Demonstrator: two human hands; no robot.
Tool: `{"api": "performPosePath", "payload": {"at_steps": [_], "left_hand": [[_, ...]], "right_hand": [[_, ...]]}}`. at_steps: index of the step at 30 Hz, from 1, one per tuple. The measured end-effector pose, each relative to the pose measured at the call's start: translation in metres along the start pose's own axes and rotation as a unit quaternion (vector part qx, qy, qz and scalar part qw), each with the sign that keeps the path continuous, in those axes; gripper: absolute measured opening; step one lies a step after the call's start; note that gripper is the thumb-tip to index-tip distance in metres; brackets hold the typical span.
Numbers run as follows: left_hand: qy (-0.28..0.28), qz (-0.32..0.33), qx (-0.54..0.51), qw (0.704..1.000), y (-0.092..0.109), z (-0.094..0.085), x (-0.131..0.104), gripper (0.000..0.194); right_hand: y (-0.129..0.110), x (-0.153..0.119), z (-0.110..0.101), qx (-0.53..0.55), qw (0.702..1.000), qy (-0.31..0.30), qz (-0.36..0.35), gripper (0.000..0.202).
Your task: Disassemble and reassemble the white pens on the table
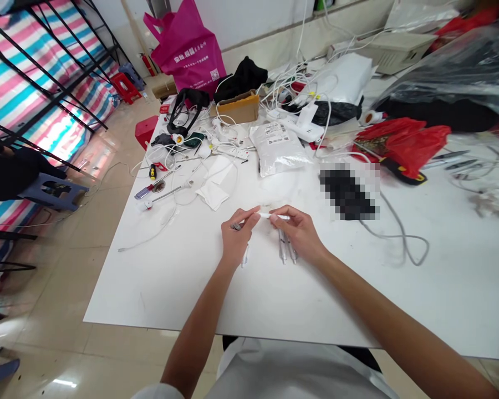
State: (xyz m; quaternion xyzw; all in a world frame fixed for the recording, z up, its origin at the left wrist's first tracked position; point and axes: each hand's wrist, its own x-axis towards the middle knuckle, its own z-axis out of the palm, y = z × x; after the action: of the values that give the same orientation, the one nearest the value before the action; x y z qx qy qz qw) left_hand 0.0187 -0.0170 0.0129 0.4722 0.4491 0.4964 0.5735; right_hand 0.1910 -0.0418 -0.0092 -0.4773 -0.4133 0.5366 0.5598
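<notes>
Over the white table, my left hand (236, 237) and my right hand (303, 231) are both closed on a slim white pen (265, 215). It lies nearly level between their fingertips. A small grey piece (235, 226) shows among the fingers of my left hand; its kind is too small to make out. Two clear-barrelled pens (283, 249) lie side by side on the table, partly hidden by my right hand. Below my left hand another pen-like piece (245, 257) lies on the tabletop.
A white packet (279, 148), a tangle of white cables (293, 83) and a brown box (238, 108) crowd the back. Screwdrivers (144, 191) lie to the left. A blurred-out dark item (349, 193) and a grey cable (399, 235) are on the right. The table's front edge is near my body.
</notes>
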Motion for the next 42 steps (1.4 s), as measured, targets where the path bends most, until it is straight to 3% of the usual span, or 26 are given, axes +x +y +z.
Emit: {"api": "performPosePath", "payload": {"at_steps": [3,7,10,12,14,18,21,25,30,35,42], "left_hand": [[-0.029,0.053,0.037,0.997,0.005,0.003,-0.004,0.032],[-0.066,0.063,0.012,0.996,0.021,0.011,-0.009,0.028],[-0.053,0.114,0.041,0.991,0.043,0.014,-0.011,0.026],[-0.017,0.178,0.076,0.981,0.058,0.012,-0.011,0.023],[0.02,0.249,0.106,0.962,0.071,0.007,-0.011,0.021],[0.068,0.32,0.124,0.937,0.078,-0.003,-0.008,0.026],[0.073,0.291,0.1,0.949,0.07,-0.004,-0.006,0.023],[0.08,0.209,0.037,0.974,0.053,0.001,-0.001,0.024],[0.057,0.068,-0.079,0.993,0.036,0.001,0.007,0.037],[0.024,-0.05,-0.211,0.976,0.023,-0.004,0.012,0.042],[0.008,-0.099,-0.261,0.96,0.014,-0.008,0.014,0.042]], "right_hand": [[-0.003,-0.002,0.002,-0.029,0.999,-0.015,-0.001,0.032],[-0.021,-0.004,0.009,-0.084,0.992,-0.077,-0.061,0.034],[-0.036,-0.003,-0.004,-0.211,0.965,-0.083,-0.131,0.035],[-0.04,-0.003,-0.031,-0.341,0.917,-0.028,-0.207,0.039],[-0.038,-0.007,-0.067,-0.474,0.837,0.066,-0.266,0.043],[-0.019,-0.029,-0.136,-0.626,0.709,0.189,-0.263,0.039],[-0.004,-0.047,-0.159,-0.661,0.675,0.205,-0.255,0.04],[0.003,-0.052,-0.156,-0.668,0.685,0.187,-0.224,0.039],[-0.003,-0.038,-0.15,-0.692,0.679,0.188,-0.16,0.079],[-0.005,-0.022,-0.15,-0.683,0.689,0.216,-0.113,0.088],[0.001,-0.016,-0.147,-0.693,0.664,0.258,-0.107,0.089]]}}
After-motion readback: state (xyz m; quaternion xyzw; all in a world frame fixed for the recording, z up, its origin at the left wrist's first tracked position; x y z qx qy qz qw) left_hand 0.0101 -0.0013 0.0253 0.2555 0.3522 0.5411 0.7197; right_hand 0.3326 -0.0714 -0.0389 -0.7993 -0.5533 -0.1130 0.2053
